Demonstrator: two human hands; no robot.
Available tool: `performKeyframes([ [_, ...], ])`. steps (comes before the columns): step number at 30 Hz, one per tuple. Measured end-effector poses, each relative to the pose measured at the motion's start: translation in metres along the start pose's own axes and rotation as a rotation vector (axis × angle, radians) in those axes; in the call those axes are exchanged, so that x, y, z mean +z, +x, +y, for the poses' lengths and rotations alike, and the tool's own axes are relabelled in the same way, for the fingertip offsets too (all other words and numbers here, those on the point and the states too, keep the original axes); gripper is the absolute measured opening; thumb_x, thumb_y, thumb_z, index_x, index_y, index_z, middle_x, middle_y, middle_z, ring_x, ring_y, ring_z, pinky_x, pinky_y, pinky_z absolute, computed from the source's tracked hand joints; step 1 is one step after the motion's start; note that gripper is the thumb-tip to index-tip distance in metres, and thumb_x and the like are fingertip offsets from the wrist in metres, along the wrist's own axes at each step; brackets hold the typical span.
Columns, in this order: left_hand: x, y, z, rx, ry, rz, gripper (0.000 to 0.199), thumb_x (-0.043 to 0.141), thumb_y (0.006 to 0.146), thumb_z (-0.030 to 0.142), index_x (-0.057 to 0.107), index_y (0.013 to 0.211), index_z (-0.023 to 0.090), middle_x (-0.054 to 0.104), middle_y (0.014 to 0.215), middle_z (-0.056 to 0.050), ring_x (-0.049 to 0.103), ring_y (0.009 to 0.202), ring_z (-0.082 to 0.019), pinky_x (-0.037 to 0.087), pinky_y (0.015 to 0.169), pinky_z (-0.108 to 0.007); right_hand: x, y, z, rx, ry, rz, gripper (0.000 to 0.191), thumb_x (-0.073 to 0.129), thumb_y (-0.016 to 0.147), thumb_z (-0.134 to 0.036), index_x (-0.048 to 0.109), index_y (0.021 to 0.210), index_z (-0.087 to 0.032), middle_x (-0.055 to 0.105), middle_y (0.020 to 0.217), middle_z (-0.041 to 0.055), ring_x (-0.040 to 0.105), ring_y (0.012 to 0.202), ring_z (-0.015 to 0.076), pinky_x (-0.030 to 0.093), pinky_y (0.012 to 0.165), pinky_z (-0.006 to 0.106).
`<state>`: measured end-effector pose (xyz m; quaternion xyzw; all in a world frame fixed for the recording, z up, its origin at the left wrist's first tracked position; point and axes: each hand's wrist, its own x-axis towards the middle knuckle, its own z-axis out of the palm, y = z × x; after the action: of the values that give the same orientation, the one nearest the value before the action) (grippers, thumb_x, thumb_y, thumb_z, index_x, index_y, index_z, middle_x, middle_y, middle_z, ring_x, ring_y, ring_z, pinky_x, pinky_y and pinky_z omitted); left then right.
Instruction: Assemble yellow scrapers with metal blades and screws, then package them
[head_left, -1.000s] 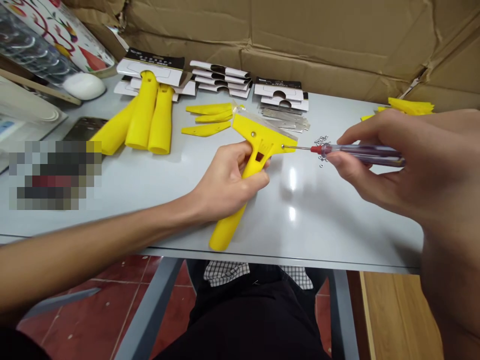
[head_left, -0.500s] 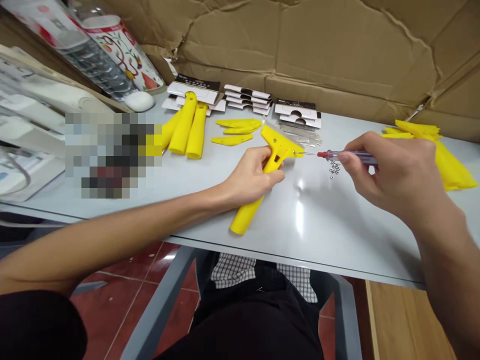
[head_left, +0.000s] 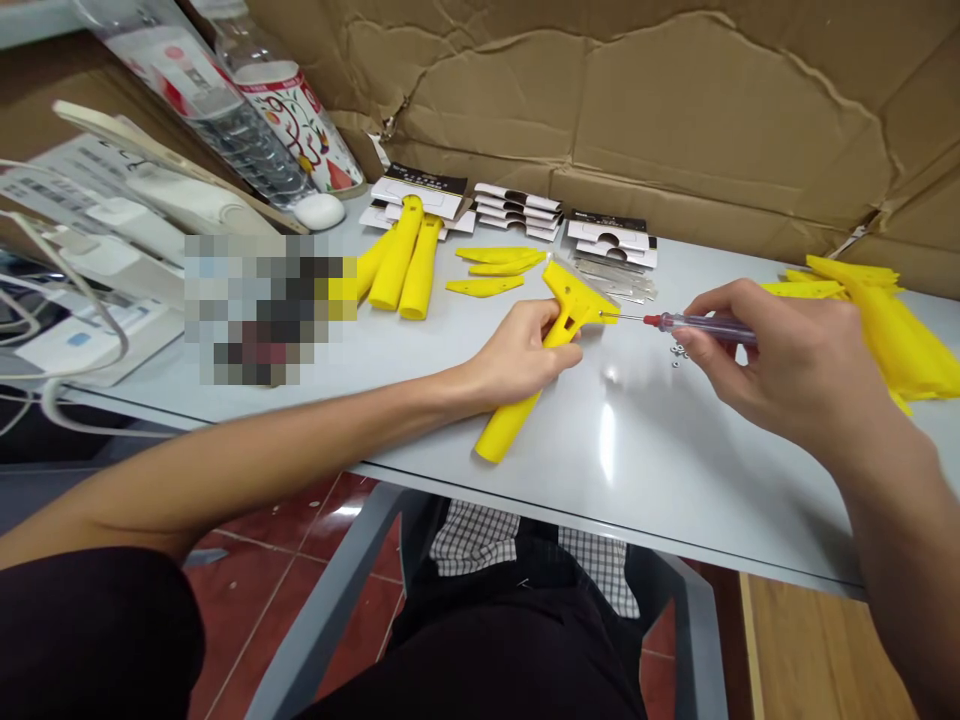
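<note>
My left hand (head_left: 529, 352) is wrapped round the neck of a yellow scraper (head_left: 511, 425), whose wide head points away from me and whose handle slants down towards the table's front edge. In my right hand (head_left: 780, 360) is a screwdriver (head_left: 705, 325) with a clear purplish handle and a red collar. Its thin shaft reaches left, and the tip meets a screw at the right end of the scraper's head. Small metal nuts (head_left: 678, 352) lie on the table just beside the screwdriver, partly hidden by my right hand. Thin metal blades (head_left: 619, 280) are behind the scraper's head.
Yellow handles (head_left: 396, 262) and flat yellow strips (head_left: 484, 287) lie to the left. Folded cards (head_left: 517, 212) stand along the cardboard wall (head_left: 675, 120). More yellow parts (head_left: 911, 335) are piled at right. Bottles (head_left: 300, 125) and white cables (head_left: 105, 365) occupy the far left.
The view has shifted slightly, so the tabletop things appear further right. My left hand still grips the scraper, and the screwdriver tip stays at the same screw.
</note>
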<state>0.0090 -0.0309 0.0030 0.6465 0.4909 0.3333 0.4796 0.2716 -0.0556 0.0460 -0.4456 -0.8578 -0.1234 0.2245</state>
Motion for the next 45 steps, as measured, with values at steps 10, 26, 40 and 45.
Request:
performKeyframes([
  [10,-0.0001,-0.0013,0.0004,0.001,-0.019,-0.005,0.011,0.063,0.071,0.014,0.058,0.079,0.018,0.053,0.078,0.001,0.047,0.071,-0.014,0.035,0.062,-0.030,-0.0060,-0.0005,-0.0019,0.028,0.116,-0.080,0.014,0.061,0.102,-0.033,0.068,0.112,-0.026,0.080,0.091,0.0039,0.071,0.069,0.0221,0.046,0.065,0.035],
  [26,0.0002,-0.0024,0.0026,0.006,0.000,-0.015,0.011,0.063,0.071,0.012,0.056,0.076,0.019,0.052,0.076,0.001,0.046,0.069,-0.015,0.035,0.062,-0.031,-0.0065,-0.0001,-0.0022,0.049,0.013,-0.070,0.018,0.060,0.102,-0.040,0.069,0.110,-0.026,0.077,0.079,0.0033,0.067,0.064,0.0236,0.041,0.063,0.035],
  [40,-0.0012,-0.0024,0.0031,0.024,-0.001,-0.017,0.011,0.063,0.071,0.012,0.057,0.077,0.018,0.055,0.077,0.001,0.048,0.071,-0.015,0.036,0.065,-0.031,-0.0064,0.0002,-0.0006,0.068,-0.048,-0.109,0.030,0.062,0.102,-0.049,0.070,0.106,-0.020,0.076,0.076,0.0057,0.062,0.061,0.0231,0.032,0.060,0.034],
  [45,-0.0003,-0.0021,0.0041,0.034,0.005,-0.013,0.011,0.063,0.071,0.012,0.056,0.076,0.019,0.054,0.075,0.002,0.047,0.070,-0.015,0.035,0.065,-0.031,-0.0036,-0.0009,-0.0041,0.090,-0.092,-0.117,0.030,0.057,0.104,-0.048,0.069,0.098,-0.021,0.072,0.069,0.0052,0.058,0.057,0.0226,0.031,0.058,0.033],
])
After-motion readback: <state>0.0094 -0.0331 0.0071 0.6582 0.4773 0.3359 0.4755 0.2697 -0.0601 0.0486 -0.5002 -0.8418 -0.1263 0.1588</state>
